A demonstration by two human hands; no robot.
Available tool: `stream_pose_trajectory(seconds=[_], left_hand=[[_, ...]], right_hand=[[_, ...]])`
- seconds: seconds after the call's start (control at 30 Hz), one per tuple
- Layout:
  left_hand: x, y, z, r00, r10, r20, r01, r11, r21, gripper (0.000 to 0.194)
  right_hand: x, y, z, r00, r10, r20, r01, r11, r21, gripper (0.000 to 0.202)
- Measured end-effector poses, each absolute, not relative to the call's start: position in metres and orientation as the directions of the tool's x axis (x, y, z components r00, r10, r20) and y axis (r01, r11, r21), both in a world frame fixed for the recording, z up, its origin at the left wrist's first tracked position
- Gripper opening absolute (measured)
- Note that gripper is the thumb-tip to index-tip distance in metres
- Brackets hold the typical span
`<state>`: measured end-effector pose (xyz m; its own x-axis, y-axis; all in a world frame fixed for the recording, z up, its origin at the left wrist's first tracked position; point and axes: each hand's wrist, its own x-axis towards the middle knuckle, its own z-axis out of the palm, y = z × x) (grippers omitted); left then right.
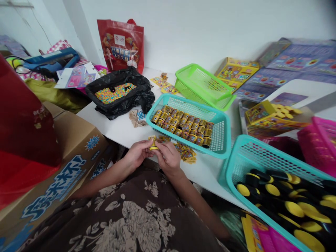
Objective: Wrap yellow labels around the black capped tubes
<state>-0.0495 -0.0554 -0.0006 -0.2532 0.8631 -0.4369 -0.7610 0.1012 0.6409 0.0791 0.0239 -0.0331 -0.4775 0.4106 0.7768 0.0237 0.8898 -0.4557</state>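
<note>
Close to the table's front edge, my left hand and my right hand meet around one small cup with a yellow wrapper and a yellow rim at its lower end. Fingers of both hands are closed on it and hide part of its sides. Beside my right hand lies a loose pile of yellow printed labels. Just beyond is a turquoise basket holding rows of small dark cups wrapped in yellow printed labels.
A black-lined tray of colourful beads stands back left, near a red bag. Behind the turquoise basket sits a green basket. On the right, another turquoise basket holds black-and-yellow cups. Cardboard boxes stand left.
</note>
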Motion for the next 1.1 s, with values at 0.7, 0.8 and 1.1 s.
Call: stream_pose_trajectory(seconds=[0.7,0.8,1.1], left_hand=[[-0.047,-0.057,0.003,-0.213,0.893,-0.396,-0.793,0.078,0.604,0.017],[-0.048,-0.058,0.004,-0.21,0.895,-0.394,-0.769,0.097,0.631,0.021],[-0.041,-0.058,-0.004,-0.296,0.863,-0.41,-0.721,0.08,0.688,0.027]], right_hand=[[0.083,0.024,-0.033,-0.426,0.459,0.78,0.039,0.871,-0.491,0.029],[0.082,0.025,-0.034,-0.44,0.431,0.788,0.035,0.885,-0.465,0.029],[0.081,0.023,-0.036,-0.453,0.471,0.757,0.021,0.854,-0.519,0.02]])
